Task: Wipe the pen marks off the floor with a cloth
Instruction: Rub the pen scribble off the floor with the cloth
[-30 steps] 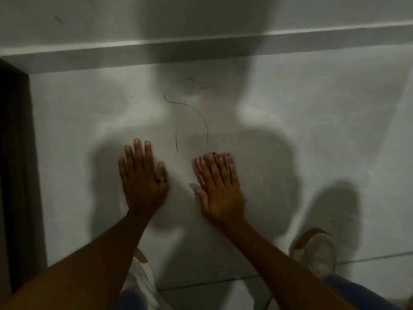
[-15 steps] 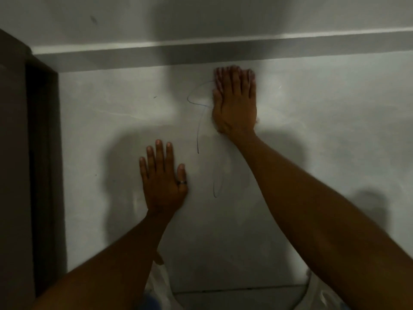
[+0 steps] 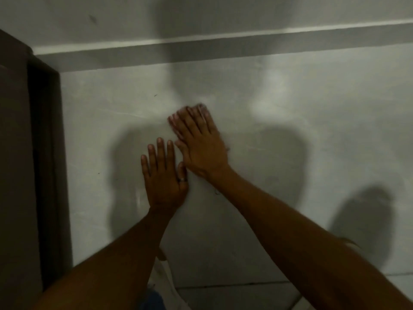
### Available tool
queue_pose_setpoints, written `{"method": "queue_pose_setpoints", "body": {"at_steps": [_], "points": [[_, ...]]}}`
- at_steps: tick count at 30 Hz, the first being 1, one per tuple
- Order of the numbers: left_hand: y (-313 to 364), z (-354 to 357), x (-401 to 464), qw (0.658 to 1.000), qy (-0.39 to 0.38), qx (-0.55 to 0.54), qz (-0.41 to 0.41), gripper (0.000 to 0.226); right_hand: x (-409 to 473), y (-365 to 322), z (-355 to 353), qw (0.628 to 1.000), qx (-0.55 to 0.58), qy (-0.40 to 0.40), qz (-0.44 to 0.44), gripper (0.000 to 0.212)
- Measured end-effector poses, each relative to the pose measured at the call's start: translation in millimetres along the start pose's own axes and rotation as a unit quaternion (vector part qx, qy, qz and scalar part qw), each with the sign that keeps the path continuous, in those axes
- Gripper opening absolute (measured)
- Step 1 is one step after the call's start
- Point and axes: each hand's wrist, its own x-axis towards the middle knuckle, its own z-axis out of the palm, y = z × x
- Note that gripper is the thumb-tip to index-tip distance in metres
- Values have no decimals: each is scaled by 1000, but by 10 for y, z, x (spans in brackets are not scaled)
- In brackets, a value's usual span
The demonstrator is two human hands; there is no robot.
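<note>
My right hand (image 3: 199, 146) lies flat on the pale floor tile (image 3: 279, 135), pressing a light cloth (image 3: 204, 108) that shows only as a blurred pale edge around the fingertips. My left hand (image 3: 164, 175) rests palm-down just beside and below it, fingers spread and a ring on the thumb, holding nothing. The thumb nearly touches my right hand's heel. A short dark pen mark (image 3: 216, 193) remains by my right wrist. No long curved pen line shows on the bare tile; any part under my hands is hidden.
A dark door frame (image 3: 44, 153) runs down the left side. The wall's skirting (image 3: 223, 48) crosses the top. A tile joint (image 3: 234, 284) runs along the bottom, near my pale trouser leg (image 3: 161, 271). Heavy shadows cover the floor.
My right hand, with the cloth under it, slid up to the skirting, then back down and left beside my left hand. The curved pen line seen earlier no longer shows. My left hand stayed planted.
</note>
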Motion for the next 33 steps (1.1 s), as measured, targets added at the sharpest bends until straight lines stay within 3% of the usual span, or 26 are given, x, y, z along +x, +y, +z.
{"method": "queue_pose_setpoints", "body": {"at_steps": [7,11,16,21,29,33], "points": [[9,-43,11,1000,-9,-8,-1,66,-1318,-83,250,999,33,-7,1,65],[14,-52,19,1000,-5,-9,-7,66,-2013,-26,306,997,10,-36,-73,64],[30,-69,3,1000,-11,-10,-8,67,-1690,393,190,979,-16,-46,-198,61],[25,-76,15,1000,-13,-4,-6,66,-1274,581,85,977,-29,-28,-210,61],[-22,10,16,1000,-4,12,-5,66,106,936,-342,989,-58,17,-131,55],[-50,18,13,1000,-17,17,6,67,569,977,-552,999,31,-13,32,70]]}}
